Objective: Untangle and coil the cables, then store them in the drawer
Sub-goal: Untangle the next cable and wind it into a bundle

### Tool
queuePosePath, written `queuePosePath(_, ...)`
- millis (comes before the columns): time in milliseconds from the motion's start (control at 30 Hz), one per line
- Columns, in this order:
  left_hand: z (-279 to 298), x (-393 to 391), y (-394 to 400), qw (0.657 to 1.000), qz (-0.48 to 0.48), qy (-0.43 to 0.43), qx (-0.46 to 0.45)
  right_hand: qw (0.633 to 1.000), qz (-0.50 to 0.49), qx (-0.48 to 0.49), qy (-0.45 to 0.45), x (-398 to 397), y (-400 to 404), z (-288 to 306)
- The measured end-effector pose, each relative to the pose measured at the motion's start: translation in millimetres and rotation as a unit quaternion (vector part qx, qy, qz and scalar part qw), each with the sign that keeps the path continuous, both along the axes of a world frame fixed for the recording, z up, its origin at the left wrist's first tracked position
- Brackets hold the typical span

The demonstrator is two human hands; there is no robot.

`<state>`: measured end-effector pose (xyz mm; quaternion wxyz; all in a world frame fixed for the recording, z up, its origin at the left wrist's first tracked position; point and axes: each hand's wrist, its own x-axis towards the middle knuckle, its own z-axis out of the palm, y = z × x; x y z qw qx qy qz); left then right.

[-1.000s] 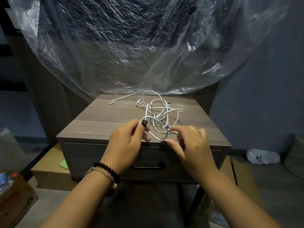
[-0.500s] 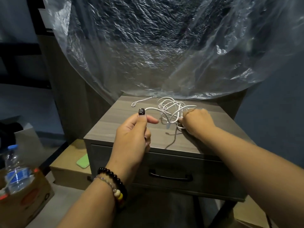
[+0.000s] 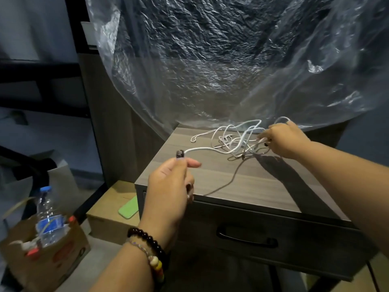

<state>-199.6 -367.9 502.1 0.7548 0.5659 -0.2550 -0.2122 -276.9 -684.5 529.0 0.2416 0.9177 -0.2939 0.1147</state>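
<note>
A tangle of white cables (image 3: 237,138) lies at the back of the grey wooden nightstand top (image 3: 242,182). My left hand (image 3: 170,186) pinches one cable end between thumb and forefinger, raised over the stand's front-left corner, and the strand runs right into the tangle. My right hand (image 3: 284,140) grips loops at the tangle's right side, with one loop arching over its fingers. The drawer (image 3: 273,226) below the top is closed; its black handle (image 3: 246,239) faces me.
Crinkled clear plastic sheeting (image 3: 210,60) hangs right behind the nightstand. On the floor at left stand a cardboard box with a water bottle (image 3: 47,216) and a flat box carrying a green phone-like object (image 3: 128,209). A dark shelf frame stands at far left.
My left hand has drawn the cable end out to the left, stretching a strand from the tangle. My right hand has moved back and right with the loops. The view has shifted left.
</note>
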Motion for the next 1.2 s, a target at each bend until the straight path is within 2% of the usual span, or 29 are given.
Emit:
queuePosePath(67, 2, 3, -6, 0.994, 0.015, 0.095, -0.042, 0.996, 0.056, 0.063, -0.018, -11, 6, 13)
queuePosePath(167, 5, 6, -19, 0.969, 0.023, 0.221, -0.105, 0.976, 0.09, 0.189, -0.057, -30, 20, 37)
queuePosePath(300, 8, 1, -31, 0.945, -0.008, 0.287, -0.154, 0.935, 0.111, 0.299, -0.153, -50, 34, 68)
queuePosePath(367, 8, -3, -38, 0.939, -0.033, 0.296, -0.169, 0.905, 0.122, 0.354, -0.203, -58, 40, 78)
queuePosePath(500, 4, -14, -55, 0.96, -0.009, 0.25, -0.127, 0.81, 0.136, 0.472, -0.32, -68, 54, 93)
queuePosePath(567, 2, -19, -62, 0.965, 0.002, 0.235, -0.117, 0.77, 0.14, 0.517, -0.348, -72, 61, 102)
queuePosePath(700, -2, -27, -70, 0.972, 0.025, 0.212, -0.097, 0.727, 0.126, 0.548, -0.394, -80, 70, 117)
queuePosePath(800, -1, -29, -74, 0.96, 0.022, 0.243, -0.138, 0.67, 0.116, 0.592, -0.433, -86, 72, 127)
queuePosePath(867, -2, -25, -77, 0.942, 0.028, 0.292, -0.166, 0.653, 0.117, 0.595, -0.454, -90, 73, 132)
queuePosePath(900, -2, -23, -78, 0.932, 0.029, 0.318, -0.171, 0.665, 0.119, 0.574, -0.463, -92, 73, 133)
queuePosePath(933, -4, -20, -78, 0.927, 0.033, 0.336, -0.162, 0.701, 0.119, 0.526, -0.467, -94, 73, 133)
queuePosePath(967, -6, -17, -78, 0.928, 0.038, 0.342, -0.144, 0.758, 0.12, 0.452, -0.456, -97, 70, 134)
queuePosePath(1033, -9, -13, -78, 0.938, 0.05, 0.329, -0.101, 0.881, 0.121, 0.265, -0.373, -105, 63, 132)
queuePosePath(1067, -10, -12, -77, 0.944, 0.052, 0.315, -0.083, 0.921, 0.127, 0.177, -0.322, -108, 59, 130)
queuePosePath(1133, -10, -11, -74, 0.952, 0.048, 0.296, -0.066, 0.955, 0.174, 0.064, -0.232, -111, 53, 122)
queuePosePath(1200, -10, -9, -69, 0.955, 0.028, 0.286, -0.068, 0.963, 0.228, 0.044, -0.133, -107, 48, 107)
